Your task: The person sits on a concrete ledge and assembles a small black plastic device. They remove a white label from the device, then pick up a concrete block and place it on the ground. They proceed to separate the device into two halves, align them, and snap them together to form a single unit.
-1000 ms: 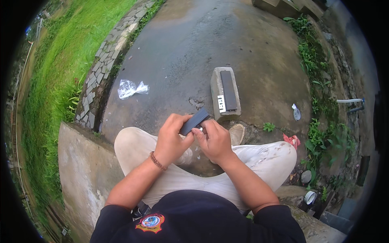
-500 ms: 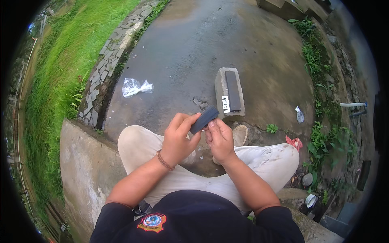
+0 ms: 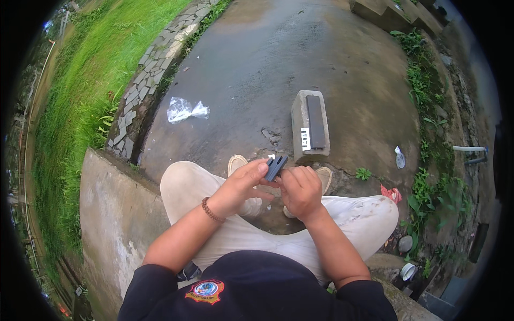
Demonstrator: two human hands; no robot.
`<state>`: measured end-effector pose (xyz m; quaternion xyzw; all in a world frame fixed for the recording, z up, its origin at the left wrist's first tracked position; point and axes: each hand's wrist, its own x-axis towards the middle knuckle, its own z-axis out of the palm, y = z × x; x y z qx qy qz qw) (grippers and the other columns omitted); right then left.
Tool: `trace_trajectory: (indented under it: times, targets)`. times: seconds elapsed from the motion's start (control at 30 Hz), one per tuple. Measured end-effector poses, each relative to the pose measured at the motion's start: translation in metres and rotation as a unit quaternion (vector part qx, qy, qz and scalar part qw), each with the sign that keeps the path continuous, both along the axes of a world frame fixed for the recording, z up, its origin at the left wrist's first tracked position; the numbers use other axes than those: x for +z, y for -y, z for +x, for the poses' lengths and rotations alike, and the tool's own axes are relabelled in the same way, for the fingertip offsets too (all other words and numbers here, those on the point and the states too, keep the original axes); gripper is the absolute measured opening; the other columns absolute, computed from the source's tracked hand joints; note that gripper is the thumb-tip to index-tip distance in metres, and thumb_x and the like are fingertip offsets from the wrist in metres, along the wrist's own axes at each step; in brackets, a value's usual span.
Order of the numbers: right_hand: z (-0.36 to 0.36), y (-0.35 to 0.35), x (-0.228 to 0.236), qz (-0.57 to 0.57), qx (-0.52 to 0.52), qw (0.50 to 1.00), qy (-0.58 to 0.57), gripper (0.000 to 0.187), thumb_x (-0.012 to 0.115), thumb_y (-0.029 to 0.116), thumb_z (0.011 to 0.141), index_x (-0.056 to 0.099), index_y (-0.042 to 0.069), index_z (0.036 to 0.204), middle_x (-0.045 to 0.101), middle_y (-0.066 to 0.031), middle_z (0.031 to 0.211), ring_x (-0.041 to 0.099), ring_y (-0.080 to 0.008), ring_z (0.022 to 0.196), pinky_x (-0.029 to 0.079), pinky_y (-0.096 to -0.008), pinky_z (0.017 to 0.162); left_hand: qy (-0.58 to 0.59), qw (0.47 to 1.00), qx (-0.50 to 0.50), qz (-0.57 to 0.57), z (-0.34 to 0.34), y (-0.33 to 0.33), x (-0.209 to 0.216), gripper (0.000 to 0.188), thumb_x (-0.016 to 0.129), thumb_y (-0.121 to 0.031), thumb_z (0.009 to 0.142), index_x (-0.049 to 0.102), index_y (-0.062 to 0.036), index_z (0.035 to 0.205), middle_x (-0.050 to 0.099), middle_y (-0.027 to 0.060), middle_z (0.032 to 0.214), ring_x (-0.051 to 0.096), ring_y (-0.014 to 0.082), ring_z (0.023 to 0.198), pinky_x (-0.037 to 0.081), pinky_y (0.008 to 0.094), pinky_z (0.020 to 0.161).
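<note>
My left hand (image 3: 242,185) grips a small dark grey slotted block (image 3: 276,167) between thumb and fingers, above the gap between my knees. Two slots show on its upturned side. My right hand (image 3: 301,191) is closed at the block's right edge, fingers curled and pinching there; the fingertips are partly hidden. Just beyond my hands, a rough concrete block (image 3: 301,155) stands on the ground. On top of it lie a long flat dark bar (image 3: 316,120) and a small white piece with dark openings (image 3: 305,139).
A clear plastic bag (image 3: 186,109) lies on the wet concrete ground at the left. On the right are a small clear plastic item (image 3: 400,157), a red wrapper (image 3: 391,193) and a pale pipe (image 3: 469,148). A low concrete wall (image 3: 115,214) runs beside my left knee.
The dark block has been turned, so its slotted side now shows instead of its ridged face. My right hand has shifted slightly right and curled more. The whole view has shifted a little.
</note>
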<state>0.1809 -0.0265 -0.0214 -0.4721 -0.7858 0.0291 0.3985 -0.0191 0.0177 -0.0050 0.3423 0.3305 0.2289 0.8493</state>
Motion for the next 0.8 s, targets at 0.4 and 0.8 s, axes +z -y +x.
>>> trace_trajectory:
  times: [0.4, 0.8]
  targets:
    - [-0.004, 0.004, 0.0, -0.151, 0.024, 0.973, -0.174, 0.019, 0.072, 0.011, 0.089, 0.065, 0.0, 0.103, 0.063, -0.0131, 0.08, 0.063, -0.0318, 0.07, 0.049, -0.0409, 0.063, -0.025, 0.993, 0.047, 0.102, -0.002, 0.003, 0.004, 0.089, 0.085, -0.028, 0.081, 0.04, 0.0053, 0.151, 0.054, 0.0129, 0.142, 0.055, 0.0205, 0.129, 0.043, 0.0352, 0.113]
    - [0.074, -0.068, -0.129, -0.25, -0.261, 0.917, 0.166, 0.048, 0.08, 0.026, 0.078, 0.069, 0.006, 0.12, 0.046, -0.0156, 0.151, 0.036, -0.036, 0.145, 0.031, -0.0542, 0.116, -0.304, 0.842, 0.118, 0.429, 0.001, -0.008, 0.0, 0.097, 0.087, -0.015, 0.069, 0.039, -0.0014, 0.153, 0.048, 0.016, 0.139, 0.057, 0.0265, 0.125, 0.056, 0.0395, 0.099]
